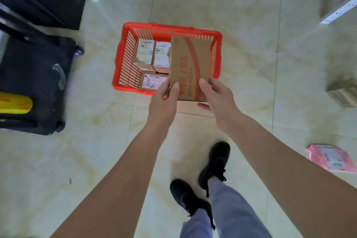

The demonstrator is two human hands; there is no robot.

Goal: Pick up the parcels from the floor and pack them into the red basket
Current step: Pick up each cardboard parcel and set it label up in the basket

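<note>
Brown cardboard box (190, 67) over right side of red basket (123, 58), long axis running away from hands. Left hand (164, 100) and right hand (218, 98) pinch its near end, thumbs on top. Three labelled parcels (152, 62) in basket, left of box. Glossy cream tile floor (251, 54). Right of hands: pink parcel (331, 157), another box (342, 92) cut off by frame edge. Label text unreadable.

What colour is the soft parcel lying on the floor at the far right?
Pink, with a white label; head view.
</note>
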